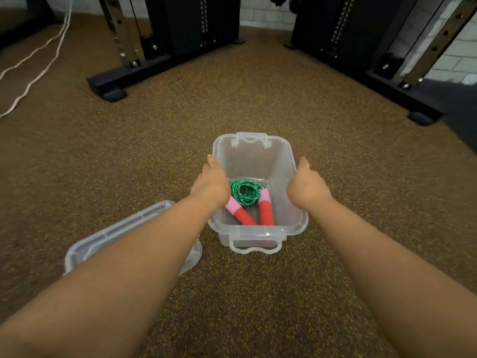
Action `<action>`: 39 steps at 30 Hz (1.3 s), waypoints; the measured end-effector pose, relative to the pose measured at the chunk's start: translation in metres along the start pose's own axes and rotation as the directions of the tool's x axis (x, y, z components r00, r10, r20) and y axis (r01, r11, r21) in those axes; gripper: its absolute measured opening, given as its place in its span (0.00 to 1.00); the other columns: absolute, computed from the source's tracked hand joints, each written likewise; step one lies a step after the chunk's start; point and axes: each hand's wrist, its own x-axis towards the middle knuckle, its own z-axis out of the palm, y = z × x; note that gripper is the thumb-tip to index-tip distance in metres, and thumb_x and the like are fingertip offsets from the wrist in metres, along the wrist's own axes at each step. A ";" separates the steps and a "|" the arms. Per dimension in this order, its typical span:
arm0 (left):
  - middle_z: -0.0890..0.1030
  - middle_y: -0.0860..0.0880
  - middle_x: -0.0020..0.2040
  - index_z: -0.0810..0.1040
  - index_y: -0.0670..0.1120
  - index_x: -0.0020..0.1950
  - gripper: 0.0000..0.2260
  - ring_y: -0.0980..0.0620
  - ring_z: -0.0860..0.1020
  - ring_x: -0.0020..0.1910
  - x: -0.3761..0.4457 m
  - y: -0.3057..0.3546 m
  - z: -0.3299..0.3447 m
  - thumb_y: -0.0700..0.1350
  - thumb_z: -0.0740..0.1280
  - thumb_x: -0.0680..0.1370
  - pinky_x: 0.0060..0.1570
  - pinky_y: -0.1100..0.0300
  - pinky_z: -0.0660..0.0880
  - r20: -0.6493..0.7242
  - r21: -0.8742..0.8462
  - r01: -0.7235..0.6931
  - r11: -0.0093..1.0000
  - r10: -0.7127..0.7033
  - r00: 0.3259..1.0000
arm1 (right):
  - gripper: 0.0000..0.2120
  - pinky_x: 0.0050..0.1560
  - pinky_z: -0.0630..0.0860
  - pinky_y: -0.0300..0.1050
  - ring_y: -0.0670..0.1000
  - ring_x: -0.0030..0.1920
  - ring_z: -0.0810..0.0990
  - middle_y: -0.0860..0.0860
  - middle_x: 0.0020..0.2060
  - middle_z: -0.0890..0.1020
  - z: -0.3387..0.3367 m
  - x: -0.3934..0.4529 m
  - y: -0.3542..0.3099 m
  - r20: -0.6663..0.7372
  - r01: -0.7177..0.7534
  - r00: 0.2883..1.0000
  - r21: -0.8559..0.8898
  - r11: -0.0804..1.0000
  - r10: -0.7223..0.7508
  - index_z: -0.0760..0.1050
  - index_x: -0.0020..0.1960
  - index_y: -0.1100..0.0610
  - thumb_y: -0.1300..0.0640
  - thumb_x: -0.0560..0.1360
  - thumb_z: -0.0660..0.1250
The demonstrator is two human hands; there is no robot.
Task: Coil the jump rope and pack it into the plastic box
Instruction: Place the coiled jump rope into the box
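Note:
A clear plastic box point(254, 140) stands open on the speckled brown floor in the middle of the view. Inside it lies the jump rope point(245, 192), its green cord coiled and its two red and pink handles pointing toward me. My left hand point(210, 183) grips the box's left wall with the thumb over the rim. On the opposite side my right hand point(307, 187) holds the right wall the same way. The fingers of both hands are hidden behind the walls.
The box's clear lid point(85, 248) lies on the floor at the lower left, partly under my left forearm. Black gym machine frames point(113, 91) stand at the back left and back right. A white rope point(38, 71) trails across the floor at the far left.

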 end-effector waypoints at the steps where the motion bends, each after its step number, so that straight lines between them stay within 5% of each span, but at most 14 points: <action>1: 0.61 0.38 0.75 0.44 0.39 0.77 0.34 0.39 0.65 0.72 -0.002 0.001 -0.003 0.34 0.59 0.76 0.66 0.48 0.66 0.011 -0.020 0.018 1.000 -0.018 1.000 | 0.27 0.57 0.72 0.54 0.65 0.63 0.74 0.64 0.64 0.74 -0.001 -0.002 0.001 0.026 -0.025 0.999 0.014 1.000 0.025 0.56 0.74 0.62 0.64 0.76 0.57; 4: 0.70 0.37 0.69 0.57 0.36 0.74 0.27 0.38 0.72 0.67 -0.004 0.000 -0.012 0.35 0.60 0.77 0.60 0.50 0.71 0.020 0.002 0.038 0.999 -0.038 0.999 | 0.18 0.56 0.76 0.54 0.64 0.59 0.77 0.62 0.60 0.77 -0.005 -0.007 0.002 0.055 -0.033 0.998 0.029 0.999 0.031 0.70 0.64 0.61 0.62 0.74 0.59; 9: 0.78 0.39 0.61 0.74 0.37 0.63 0.16 0.40 0.77 0.59 -0.024 -0.015 -0.022 0.36 0.62 0.76 0.50 0.54 0.74 0.038 0.030 -0.022 0.999 0.021 0.999 | 0.14 0.51 0.80 0.53 0.61 0.52 0.81 0.61 0.54 0.80 -0.011 -0.026 -0.001 0.153 -0.037 0.988 0.030 0.999 0.032 0.74 0.58 0.64 0.63 0.73 0.61; 17: 0.82 0.40 0.54 0.78 0.40 0.57 0.12 0.42 0.80 0.50 -0.079 -0.068 -0.011 0.34 0.63 0.75 0.51 0.51 0.78 0.175 -0.398 0.078 0.914 -0.008 0.985 | 0.14 0.36 0.83 0.54 0.61 0.42 0.84 0.63 0.47 0.82 -0.005 -0.080 0.007 0.277 -0.038 0.960 0.047 0.998 0.023 0.75 0.54 0.64 0.64 0.69 0.62; 22: 0.82 0.42 0.54 0.77 0.45 0.58 0.13 0.42 0.80 0.55 -0.113 -0.087 0.000 0.34 0.63 0.75 0.57 0.50 0.77 0.163 -0.485 0.033 0.874 0.053 0.985 | 0.23 0.36 0.81 0.49 0.60 0.48 0.82 0.60 0.52 0.77 0.003 -0.109 0.010 0.327 -0.097 0.941 0.014 0.995 0.087 0.63 0.61 0.64 0.60 0.69 0.66; 26: 0.81 0.43 0.56 0.74 0.44 0.62 0.15 0.44 0.78 0.55 -0.116 -0.088 0.001 0.34 0.61 0.76 0.54 0.57 0.75 0.157 -0.442 0.012 0.897 0.064 0.986 | 0.22 0.25 0.73 0.41 0.57 0.44 0.78 0.57 0.49 0.73 0.007 -0.117 0.011 0.335 -0.122 0.936 0.013 0.992 0.111 0.59 0.61 0.64 0.62 0.72 0.66; 32: 0.80 0.43 0.57 0.74 0.43 0.63 0.14 0.44 0.78 0.56 -0.118 -0.087 -0.004 0.36 0.63 0.77 0.51 0.58 0.73 0.195 -0.439 0.016 0.898 0.077 0.978 | 0.23 0.31 0.76 0.44 0.61 0.52 0.79 0.62 0.57 0.74 0.010 -0.117 0.001 0.322 -0.173 0.933 0.011 0.985 0.161 0.57 0.64 0.65 0.61 0.74 0.63; 36: 0.79 0.42 0.59 0.70 0.42 0.68 0.19 0.45 0.79 0.54 -0.112 -0.093 -0.011 0.40 0.64 0.78 0.55 0.52 0.76 0.260 -0.464 0.041 0.885 0.092 0.961 | 0.31 0.57 0.73 0.49 0.61 0.66 0.70 0.62 0.67 0.67 0.006 -0.112 -0.015 0.209 -0.104 0.973 -0.002 0.995 0.102 0.55 0.71 0.63 0.60 0.73 0.65; 39: 0.77 0.41 0.59 0.56 0.43 0.76 0.26 0.47 0.76 0.44 -0.101 -0.101 -0.023 0.45 0.60 0.80 0.45 0.54 0.74 0.226 -0.445 0.049 0.894 0.059 0.972 | 0.37 0.70 0.64 0.52 0.61 0.72 0.62 0.61 0.72 0.60 0.003 -0.111 -0.037 0.106 0.051 0.993 0.058 0.997 -0.057 0.51 0.75 0.60 0.58 0.73 0.66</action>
